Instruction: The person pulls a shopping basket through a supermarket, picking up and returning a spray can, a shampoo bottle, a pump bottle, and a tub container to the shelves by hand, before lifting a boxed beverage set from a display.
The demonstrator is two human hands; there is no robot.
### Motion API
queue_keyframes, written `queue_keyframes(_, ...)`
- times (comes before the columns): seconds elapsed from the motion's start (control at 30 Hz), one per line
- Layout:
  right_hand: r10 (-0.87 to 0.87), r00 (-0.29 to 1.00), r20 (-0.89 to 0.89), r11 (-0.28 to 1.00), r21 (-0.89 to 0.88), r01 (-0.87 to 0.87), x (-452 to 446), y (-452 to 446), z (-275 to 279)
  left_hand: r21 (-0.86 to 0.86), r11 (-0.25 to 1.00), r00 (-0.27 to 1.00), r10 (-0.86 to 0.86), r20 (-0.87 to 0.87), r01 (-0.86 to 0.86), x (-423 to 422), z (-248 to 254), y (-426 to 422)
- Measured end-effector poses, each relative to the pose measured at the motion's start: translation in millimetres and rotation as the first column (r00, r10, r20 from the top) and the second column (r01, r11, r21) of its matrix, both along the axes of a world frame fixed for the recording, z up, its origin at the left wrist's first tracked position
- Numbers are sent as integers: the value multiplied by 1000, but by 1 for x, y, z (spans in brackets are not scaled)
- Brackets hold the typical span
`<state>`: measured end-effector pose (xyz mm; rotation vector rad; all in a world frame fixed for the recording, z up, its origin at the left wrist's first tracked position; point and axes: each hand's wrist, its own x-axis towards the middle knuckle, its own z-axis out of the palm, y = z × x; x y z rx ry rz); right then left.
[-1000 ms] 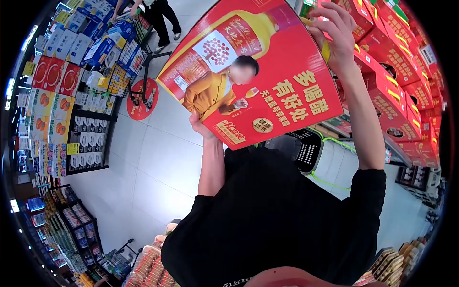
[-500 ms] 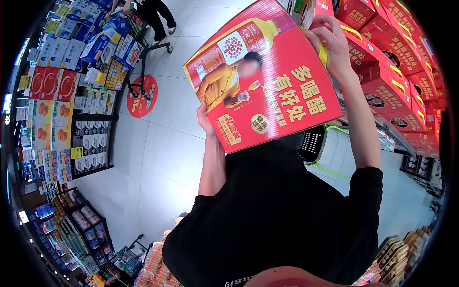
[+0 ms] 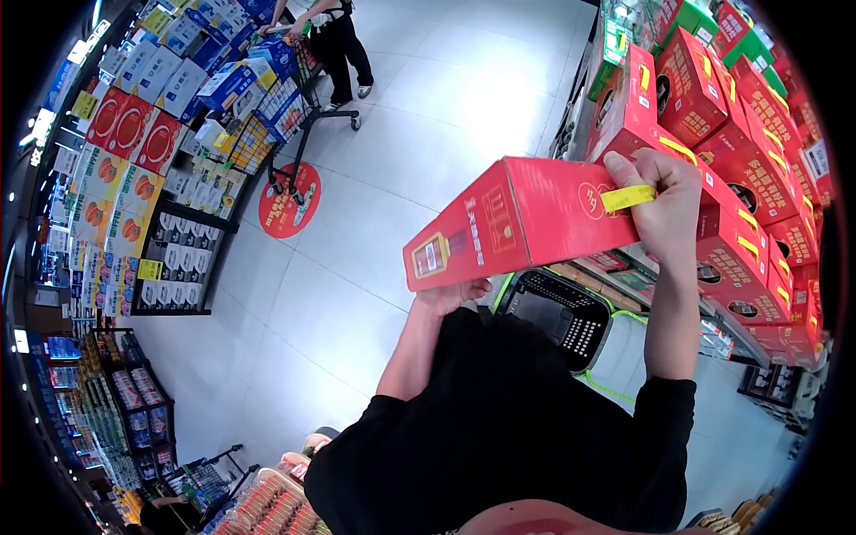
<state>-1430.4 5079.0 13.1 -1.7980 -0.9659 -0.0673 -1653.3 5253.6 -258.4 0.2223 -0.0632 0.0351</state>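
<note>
A red carton [image 3: 508,223] with a yellow strap handle is held up in front of my chest, its narrow side and top facing me. My right hand [image 3: 664,201] is closed round the yellow handle [image 3: 628,198] at the carton's right end. Under the lower left edge, my left hand [image 3: 453,294] supports the carton, its fingers partly hidden beneath it. Below the carton, close to my body, stands a black shopping basket [image 3: 560,316] with a bright green rim.
Stacked red cartons [image 3: 753,178] with yellow handles fill the shelf on my right. To the left, a person [image 3: 339,49] stands with a loaded shopping cart [image 3: 276,116] beside shelves of boxed goods [image 3: 116,187]. Packaged food [image 3: 272,504] lies behind me at the lower left.
The carton has turned from its broad printed face to its narrow side and come lower. My left hand has shifted beneath it. More of the basket now shows.
</note>
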Motion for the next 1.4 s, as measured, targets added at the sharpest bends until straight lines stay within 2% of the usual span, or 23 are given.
queue_keyframes(0.07, -12, 1000, 17, 996, -91, 14, 9, 1, 17, -62, 992, 992, 104, -78, -109, 8, 15, -6)
queue_keyframes(0.1, -80, 991, 105, 984, -151, 95, 12, 4, 25, -36, 994, 991, 105, -82, -108, 13, 23, -6)
queue_keyframes(0.2, -119, 987, 103, 962, -232, 141, 47, 18, 37, 23, 988, 988, 152, -29, -152, 22, 29, -10)
queue_keyframes(0.23, -133, 986, 104, 956, -251, 155, 62, 22, 36, -20, 991, 987, 130, 97, -129, 27, 28, -11)
queue_keyframes(0.33, -180, 983, 31, 938, -295, 181, 105, 27, 16, 90, 993, 997, 71, 15, -72, 19, 36, -23)
queue_keyframes(0.47, -232, 971, 47, 907, -350, 234, 125, 38, -10, 43, 997, 996, 73, -54, -70, 16, 33, -47)
queue_keyframes(0.53, -197, 980, 3, 896, -406, 181, 140, 39, -27, 34, 996, 991, 87, -105, -84, 15, 30, -55)
queue_keyframes(0.6, -184, 980, -77, 915, -376, 143, 163, 39, -58, 43, 996, 994, 81, -79, -78, 15, 22, -55)
queue_keyframes(0.67, -221, 967, -124, 912, -378, 160, 153, 40, -54, 9, 995, 995, 98, 17, -98, 18, -1, -50)
queue_keyframes(0.7, -211, 968, -134, 914, -379, 146, 152, 39, -53, -10, 994, 992, 105, 63, -105, 21, 5, -49)
queue_keyframes(0.8, -196, 959, -206, 912, -397, 101, 148, 43, -40, 239, 958, 955, 211, -208, -160, 20, 29, -53)
queue_keyframes(0.83, -195, 951, -241, 910, -405, 84, 147, 46, -36, 194, 967, 963, 202, -178, -166, 17, 34, -55)
queue_keyframes(0.93, -269, 939, -216, 847, -518, 123, 163, 62, -34, 350, 917, 960, 248, -132, -189, 16, 6, -56)
queue_keyframes(0.97, -269, 944, -190, 848, -512, 139, 160, 66, -32, 423, 893, 959, 237, -158, -151, 21, -13, -54)
queue_keyframes(1.07, -267, 958, -103, 796, -585, 159, 165, 77, -39, 562, 803, 890, 387, -241, -197, 27, -3, -64)
queue_keyframes(1.1, -251, 966, -63, 797, -580, 169, 165, 79, -43, 483, 849, 886, 378, -269, -215, 26, -6, -63)
queue_keyframes(1.2, -175, 984, -19, 778, -615, 127, 164, 82, -49, 543, 811, 867, 417, -273, -220, 22, -16, -64)
queue_keyframes(1.33, -169, 983, -73, 795, -600, 92, 186, 76, -79, 612, 735, 833, 510, -216, -292, 19, 1, -56)
queue_keyframes(1.4, -126, 983, -135, 881, -471, 48, 214, 68, -110, 642, 699, 787, 570, -237, -314, 23, 10, -48)
